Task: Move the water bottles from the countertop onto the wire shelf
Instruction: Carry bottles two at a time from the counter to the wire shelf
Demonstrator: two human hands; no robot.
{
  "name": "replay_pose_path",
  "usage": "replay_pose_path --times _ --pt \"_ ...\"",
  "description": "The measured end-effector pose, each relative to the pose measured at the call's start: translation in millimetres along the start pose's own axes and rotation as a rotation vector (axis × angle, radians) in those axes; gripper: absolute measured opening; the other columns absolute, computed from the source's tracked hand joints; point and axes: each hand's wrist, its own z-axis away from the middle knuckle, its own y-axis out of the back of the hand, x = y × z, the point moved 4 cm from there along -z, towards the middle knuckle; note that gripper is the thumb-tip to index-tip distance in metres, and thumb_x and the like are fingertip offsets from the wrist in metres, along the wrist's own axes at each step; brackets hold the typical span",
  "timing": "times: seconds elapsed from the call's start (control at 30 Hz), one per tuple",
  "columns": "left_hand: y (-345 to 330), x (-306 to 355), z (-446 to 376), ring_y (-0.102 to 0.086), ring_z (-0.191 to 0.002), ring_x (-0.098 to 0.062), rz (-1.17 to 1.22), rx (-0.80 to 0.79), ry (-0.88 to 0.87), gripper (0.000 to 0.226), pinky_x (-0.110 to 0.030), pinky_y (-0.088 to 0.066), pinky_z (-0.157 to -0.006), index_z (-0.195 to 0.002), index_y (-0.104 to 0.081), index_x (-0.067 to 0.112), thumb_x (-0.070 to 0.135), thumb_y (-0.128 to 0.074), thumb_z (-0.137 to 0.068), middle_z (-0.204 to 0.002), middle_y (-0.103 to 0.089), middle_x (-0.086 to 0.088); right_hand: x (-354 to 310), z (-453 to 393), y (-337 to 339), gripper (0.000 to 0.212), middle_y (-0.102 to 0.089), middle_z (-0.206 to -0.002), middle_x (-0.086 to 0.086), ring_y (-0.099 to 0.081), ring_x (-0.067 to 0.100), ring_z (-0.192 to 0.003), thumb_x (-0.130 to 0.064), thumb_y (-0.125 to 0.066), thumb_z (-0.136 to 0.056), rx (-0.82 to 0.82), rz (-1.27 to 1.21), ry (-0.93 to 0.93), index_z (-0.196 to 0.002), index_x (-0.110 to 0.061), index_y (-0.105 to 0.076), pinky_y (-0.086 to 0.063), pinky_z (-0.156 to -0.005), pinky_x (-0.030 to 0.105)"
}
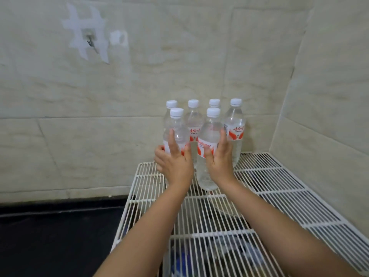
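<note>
Several clear water bottles with white caps and red-and-white labels stand upright in two rows at the back of the white wire shelf (279,182), against the tiled wall. My left hand (175,164) wraps the front left bottle (176,124) at its label. My right hand (220,162) grips the front right bottle (208,132), thumb on the label, fingers round its right side. Both front bottles rest with their bases on the shelf wires. Behind them stand more bottles, one at the far right (235,124) and one in the middle (193,120).
A dark countertop (50,236) lies to the left, below the shelf. Tiled walls close in behind and on the right. A taped hook (90,42) is stuck on the back wall. Dim objects show under the shelf wires. The shelf's front and right parts carry nothing.
</note>
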Motion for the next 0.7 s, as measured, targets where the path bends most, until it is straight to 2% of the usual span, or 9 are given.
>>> replay_pose_path --times 0.1,0.27,0.37,0.43,0.53,0.6,0.63,0.67,0.7 --pt "12.4 -2.6 1.0 -0.03 -0.119 -0.03 -0.001 -0.099 0.016 0.066 -0.041 -0.031 -0.099 -0.143 -0.006 0.041 0.05 -0.044 -0.089 -0.132 -0.026 -0.019 -0.5 2.1 14.6 0.062 -0.025 -0.146 0.019 -0.029 0.03 -0.134 -0.031 -0.044 -0.095 -0.052 0.054 -0.106 -0.146 -0.016 -0.013 -0.028 -0.108 0.037" --pt "46.3 6.8 -13.4 -0.031 -0.125 -0.029 -0.043 -0.136 -0.169 0.073 -0.038 -0.03 -0.104 -0.146 -0.009 0.024 0.043 -0.05 -0.088 -0.134 -0.03 -0.019 -42.0 -32.7 53.7 0.055 -0.04 -0.139 0.019 -0.037 0.031 -0.128 -0.037 -0.045 -0.093 0.043 0.233 -0.036 -0.138 -0.008 -0.033 -0.033 -0.103 0.037" --pt "63.4 36.1 -44.7 -0.033 -0.131 -0.026 -0.036 -0.187 -0.331 0.059 -0.032 -0.027 -0.106 -0.143 -0.025 0.013 0.032 -0.045 -0.091 -0.14 -0.037 -0.017 -69.2 -68.8 58.1 0.06 -0.055 -0.127 0.014 -0.053 0.03 -0.114 -0.056 -0.037 -0.09 -0.123 0.471 -0.044 -0.126 -0.009 -0.05 -0.043 -0.08 0.034" --pt "65.6 53.9 -62.4 -0.037 -0.132 -0.024 -0.067 -0.311 -0.386 0.05 -0.029 -0.03 -0.105 -0.141 -0.03 0.008 0.018 -0.044 -0.095 -0.143 -0.04 -0.015 -80.1 -81.8 51.4 0.06 -0.065 -0.112 0.012 -0.06 0.028 -0.102 -0.06 -0.036 -0.089 -0.267 0.61 -0.035 -0.103 -0.007 -0.061 -0.039 -0.065 0.028" --pt "62.4 61.5 -74.0 -0.045 -0.127 -0.024 -0.212 -0.501 -0.448 0.043 -0.022 -0.033 -0.098 -0.136 -0.039 0.006 0.008 -0.043 -0.094 -0.141 -0.046 -0.014 -86.8 -91.1 44.5 0.047 -0.065 -0.098 0.012 -0.06 0.029 -0.093 -0.048 -0.048 -0.09 -0.367 0.777 0.002 -0.094 -0.003 -0.063 -0.035 -0.063 0.028" --pt "65.5 59.5 -77.5 -0.052 -0.12 -0.025 -0.229 -0.521 -0.454 0.04 -0.016 -0.035 -0.087 -0.132 -0.045 0.005 0.008 -0.047 -0.093 -0.134 -0.053 -0.014 -89.1 -93.4 46.4 0.038 -0.056 -0.077 0.007 -0.053 0.026 -0.078 -0.039 -0.053 -0.089 -0.431 0.789 0.022 -0.079 -0.003 -0.061 -0.033 -0.057 0.027" --pt "68.2 58.1 -79.2 -0.054 -0.117 -0.025 -0.215 -0.509 -0.436 0.04 -0.017 -0.037 -0.088 -0.131 -0.046 0.005 0.009 -0.05 -0.092 -0.132 -0.055 -0.014 -90.2 -93.9 48.7 0.037 -0.051 -0.07 0.005 -0.048 0.023 -0.071 -0.037 -0.054 -0.089 -0.473 0.78 0.039 -0.071 -0.005 -0.058 -0.029 -0.052 0.026" --pt "70.7 56.9 -81.2 -0.056 -0.114 -0.025 -0.205 -0.483 -0.417 0.041 -0.021 -0.04 -0.089 -0.13 -0.048 0.005 0.012 -0.053 -0.09 -0.129 -0.056 -0.014 -91.2 -93.6 51.7 0.035 -0.051 -0.07 0.007 -0.046 0.021 -0.07 -0.034 -0.055 -0.089 -0.522 0.758 0.057 -0.072 -0.004 -0.059 -0.028 -0.05 0.026" --pt "72.3 55.8 -83.1 -0.057 -0.111 -0.025 -0.201 -0.448 -0.396 0.041 -0.025 -0.043 -0.088 -0.129 -0.049 0.005 0.014 -0.056 -0.089 -0.126 -0.058 -0.015 -91.2 -93.0 54.6 0.031 -0.057 -0.08 0.011 -0.048 0.021 -0.075 -0.03 -0.054 -0.09 -0.571 0.723 0.074 -0.085 -0.002 -0.065 -0.03 -0.054 0.026"
